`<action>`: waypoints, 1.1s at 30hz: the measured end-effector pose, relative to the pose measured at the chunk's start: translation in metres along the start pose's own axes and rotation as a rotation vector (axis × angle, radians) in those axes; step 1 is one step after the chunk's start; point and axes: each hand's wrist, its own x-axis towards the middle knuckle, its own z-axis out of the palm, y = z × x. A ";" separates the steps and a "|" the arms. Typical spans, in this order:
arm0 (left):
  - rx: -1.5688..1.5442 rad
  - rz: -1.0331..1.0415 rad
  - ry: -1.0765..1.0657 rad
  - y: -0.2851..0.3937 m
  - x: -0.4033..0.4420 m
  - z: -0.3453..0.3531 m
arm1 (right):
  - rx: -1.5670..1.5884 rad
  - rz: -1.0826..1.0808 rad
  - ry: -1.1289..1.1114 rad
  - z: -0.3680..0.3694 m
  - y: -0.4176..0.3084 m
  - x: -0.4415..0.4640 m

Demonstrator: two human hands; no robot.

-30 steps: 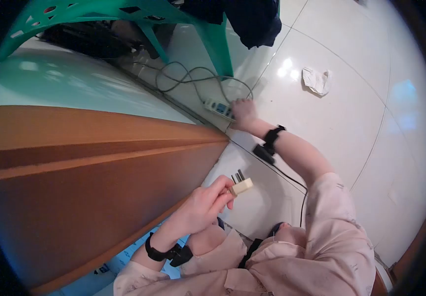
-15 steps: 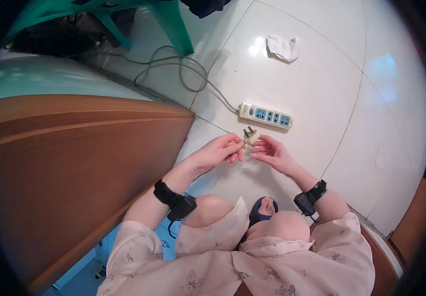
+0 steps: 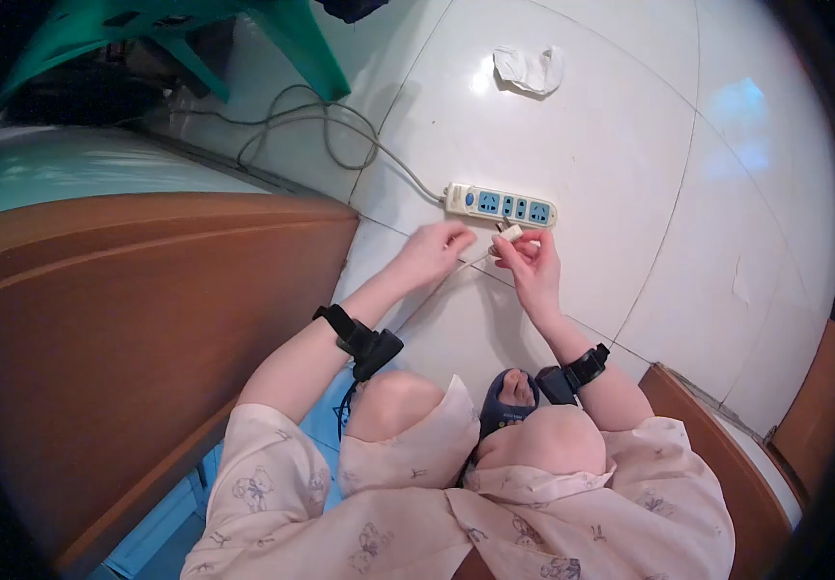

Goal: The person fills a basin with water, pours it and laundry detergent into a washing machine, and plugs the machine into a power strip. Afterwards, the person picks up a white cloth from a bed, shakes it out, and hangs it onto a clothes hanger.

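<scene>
A pale plug with metal prongs is pinched in the fingers of my right hand, just below the power strip. Its prongs point up and left, close to the strip's lower edge, and I see no contact with a socket. A thin pale cord runs from the plug down to the left, passing below my left hand. That hand is slightly blurred; its fingers are loosely curled and a little apart, with nothing visible in them. The white power strip with blue sockets lies flat on the tiles.
A grey cable loops from the strip toward a green plastic stool at the upper left. A crumpled white tissue lies farther off. To the left stands a brown wooden panel. My sandalled foot is below my hands.
My left hand has come off the plug and moved slightly left. My right hand now holds the plug alone, nearer to the strip and turned. The whole view has shifted a little.
</scene>
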 end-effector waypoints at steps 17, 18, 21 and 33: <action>0.757 0.663 0.167 0.010 0.061 0.052 | -0.029 -0.124 -0.060 -0.026 -0.010 -0.036; 0.831 0.699 0.259 0.005 0.066 0.060 | -0.025 -0.111 -0.063 -0.032 -0.012 -0.039; 0.776 0.582 0.289 0.013 0.071 0.060 | -0.071 -0.057 -0.155 -0.042 -0.015 -0.042; 0.618 0.555 0.337 -0.065 -0.035 -0.010 | -0.176 -0.013 -0.166 -0.009 -0.012 -0.018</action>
